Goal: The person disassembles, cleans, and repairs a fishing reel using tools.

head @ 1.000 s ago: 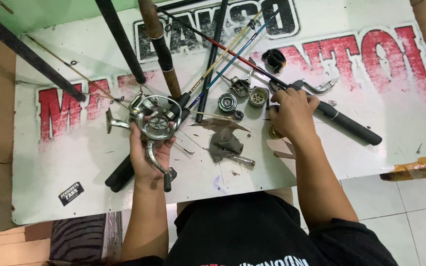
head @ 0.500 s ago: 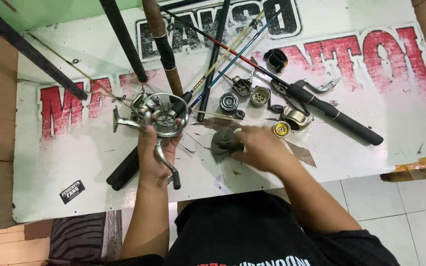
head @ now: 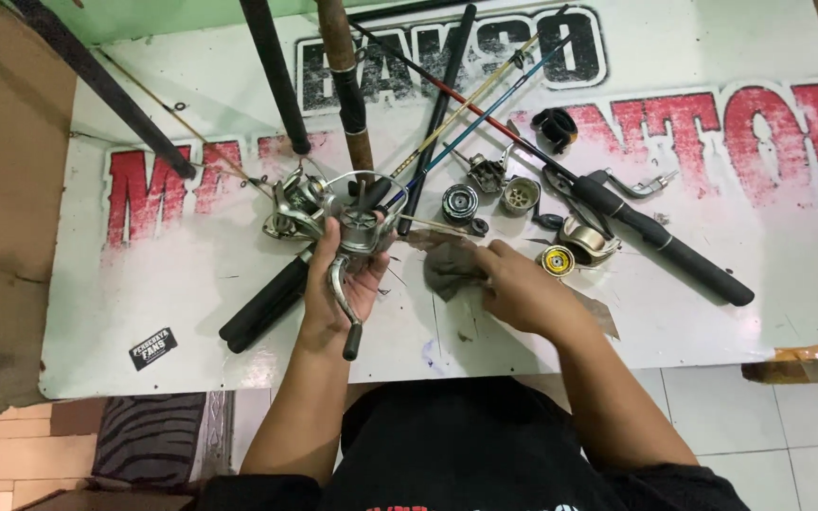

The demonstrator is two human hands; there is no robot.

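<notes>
Centrally, left hand (head: pixel 338 289) grips the silver reel (head: pixel 333 213); right hand (head: pixel 523 289) pinches a grey rag (head: pixel 447 265) near the board's front edge (head: pixel 239 374).

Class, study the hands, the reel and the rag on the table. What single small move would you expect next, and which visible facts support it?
Probably lifting the grey rag toward the spinning reel. The right hand has its fingers on the rag, which lies on the white table, while the left hand holds the reel up just beside it, its handle hanging down.
</notes>
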